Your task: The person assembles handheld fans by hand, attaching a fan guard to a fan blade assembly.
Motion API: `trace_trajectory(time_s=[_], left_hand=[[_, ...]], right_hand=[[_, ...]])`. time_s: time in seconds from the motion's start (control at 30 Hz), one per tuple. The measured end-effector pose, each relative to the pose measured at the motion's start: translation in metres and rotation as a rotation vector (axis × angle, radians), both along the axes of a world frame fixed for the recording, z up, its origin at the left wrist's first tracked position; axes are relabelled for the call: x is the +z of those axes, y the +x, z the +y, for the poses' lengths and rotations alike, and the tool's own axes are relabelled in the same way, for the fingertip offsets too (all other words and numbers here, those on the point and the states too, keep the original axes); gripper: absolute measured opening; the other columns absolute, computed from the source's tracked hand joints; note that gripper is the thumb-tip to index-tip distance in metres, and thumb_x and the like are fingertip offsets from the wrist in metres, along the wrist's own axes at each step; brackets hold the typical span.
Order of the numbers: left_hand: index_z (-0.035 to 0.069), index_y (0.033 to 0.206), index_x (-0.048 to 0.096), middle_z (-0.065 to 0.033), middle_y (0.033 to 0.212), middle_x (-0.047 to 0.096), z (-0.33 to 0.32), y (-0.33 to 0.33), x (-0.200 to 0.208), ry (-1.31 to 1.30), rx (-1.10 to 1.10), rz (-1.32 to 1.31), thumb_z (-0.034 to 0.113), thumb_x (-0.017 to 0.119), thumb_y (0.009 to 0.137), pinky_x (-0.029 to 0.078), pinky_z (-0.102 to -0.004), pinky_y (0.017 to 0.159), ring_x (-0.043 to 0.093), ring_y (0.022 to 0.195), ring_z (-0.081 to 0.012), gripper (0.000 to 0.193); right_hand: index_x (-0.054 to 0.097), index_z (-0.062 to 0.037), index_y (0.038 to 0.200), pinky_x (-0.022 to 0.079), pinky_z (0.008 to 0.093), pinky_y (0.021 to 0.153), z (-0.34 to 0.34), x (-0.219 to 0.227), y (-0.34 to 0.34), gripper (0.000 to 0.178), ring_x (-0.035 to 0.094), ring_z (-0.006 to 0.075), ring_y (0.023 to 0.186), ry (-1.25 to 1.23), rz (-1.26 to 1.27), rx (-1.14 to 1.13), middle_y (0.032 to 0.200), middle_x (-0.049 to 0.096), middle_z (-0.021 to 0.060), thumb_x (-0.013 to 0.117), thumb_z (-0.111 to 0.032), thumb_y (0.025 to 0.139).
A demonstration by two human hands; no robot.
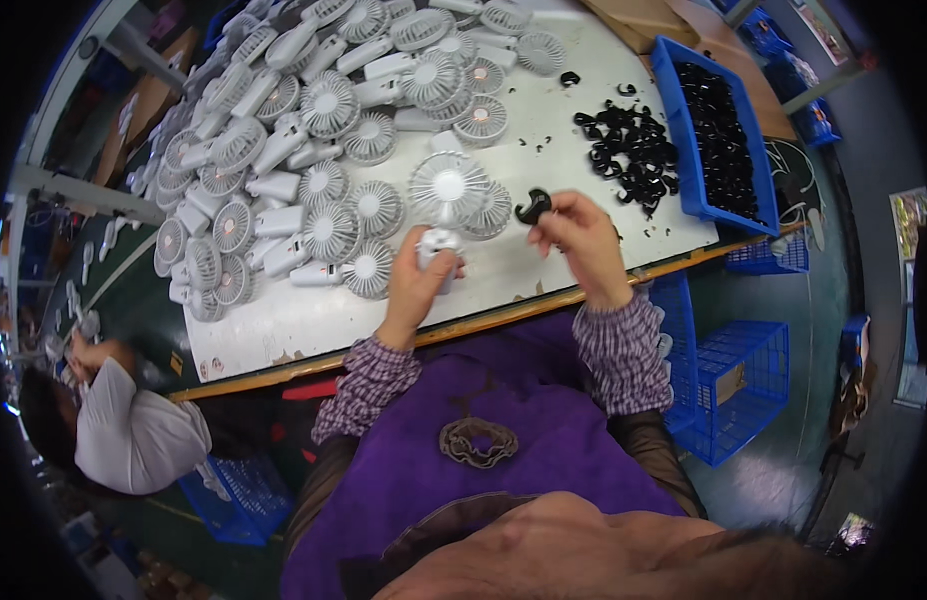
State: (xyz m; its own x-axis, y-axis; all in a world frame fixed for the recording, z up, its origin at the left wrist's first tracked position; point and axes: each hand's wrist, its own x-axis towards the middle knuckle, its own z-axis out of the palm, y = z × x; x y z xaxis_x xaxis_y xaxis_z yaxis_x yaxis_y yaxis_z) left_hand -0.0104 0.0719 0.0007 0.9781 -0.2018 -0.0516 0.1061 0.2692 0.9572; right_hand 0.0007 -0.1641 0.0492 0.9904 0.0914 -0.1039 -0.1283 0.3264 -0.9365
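My left hand (421,283) is closed around the handle of a white handheld fan (442,243), just above the near edge of the white table (284,335). The fan's handle end points up toward me, and its round caged head seems to lie away from me, though it overlaps other fans. In my right hand (582,235) a small curved black plastic piece (533,206) is pinched between thumb and fingers. It is held to the right of the fan, apart from it. A loose pile of similar black pieces (634,155) lies beyond my right hand.
Many white fans (329,105) are heaped over the table's left and far side. A blue tray (724,215) of black pieces stands at the right edge. Blue crates (739,390) sit on the floor at right. Another person (134,425) works at far left.
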Motion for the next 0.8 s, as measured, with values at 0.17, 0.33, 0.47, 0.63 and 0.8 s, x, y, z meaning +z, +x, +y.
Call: trace_trajectory(time_s=[0.17,0.33,0.47,0.63,0.8], left_hand=[[0.001,0.1,0.054,-0.0066,0.08,0.064,-0.025,0.002,-0.003,0.193,-0.007,-0.325,0.046,0.065,0.085,0.046,-0.0235,0.063,0.059,0.07,-0.0109,0.048],[0.002,0.093,0.057,-0.005,0.066,0.062,-0.029,-0.003,0.0,0.296,0.019,-0.273,0.041,0.067,0.084,0.046,-0.025,0.056,0.058,0.059,-0.0107,0.042],[0.001,0.086,0.06,-0.0053,0.064,0.061,-0.033,-0.004,0.003,0.378,0.106,-0.317,0.031,0.07,0.082,0.045,-0.0252,0.052,0.057,0.056,-0.0104,0.031],[0.0,0.08,0.061,-0.0051,0.063,0.061,-0.029,-0.006,0.001,0.511,0.093,-0.327,0.023,0.071,0.079,0.044,-0.025,0.051,0.055,0.055,-0.0095,0.025],[0.003,0.087,0.06,-0.0069,0.057,0.057,-0.031,-0.008,0.004,0.226,-0.114,0.0,0.025,0.059,0.088,0.045,-0.0259,0.047,0.056,0.052,-0.0121,0.022]], right_hand=[[0.058,0.0014,0.095,0.054,0.0294,0.061,0.06,-0.032,-0.048,0.007,0.066,0.0216,0.075,0.575,0.13,-0.014,0.088,0.065,0.0136,0.056,0.0,0.088],[0.06,0.0011,0.092,0.049,0.0241,0.05,0.072,-0.039,-0.059,0.006,0.06,0.0138,0.057,0.441,0.196,-0.047,0.075,0.063,0.0094,0.06,-0.004,0.088],[0.058,-0.0002,0.084,0.043,0.0194,0.044,0.065,-0.029,-0.059,0.016,0.056,0.0099,0.05,0.147,0.197,0.001,0.068,0.062,0.0068,0.058,-0.014,0.092],[0.058,-0.0011,0.083,0.041,0.0171,0.044,0.046,-0.041,-0.067,0.021,0.054,0.0084,0.049,0.091,0.172,0.061,0.067,0.06,0.0058,0.056,-0.019,0.094],[0.049,0.0041,0.12,0.052,0.0261,0.067,0.026,-0.043,-0.058,0.032,0.063,0.0169,0.088,0.178,0.043,-0.164,0.105,0.062,0.0136,0.054,-0.009,0.092]])
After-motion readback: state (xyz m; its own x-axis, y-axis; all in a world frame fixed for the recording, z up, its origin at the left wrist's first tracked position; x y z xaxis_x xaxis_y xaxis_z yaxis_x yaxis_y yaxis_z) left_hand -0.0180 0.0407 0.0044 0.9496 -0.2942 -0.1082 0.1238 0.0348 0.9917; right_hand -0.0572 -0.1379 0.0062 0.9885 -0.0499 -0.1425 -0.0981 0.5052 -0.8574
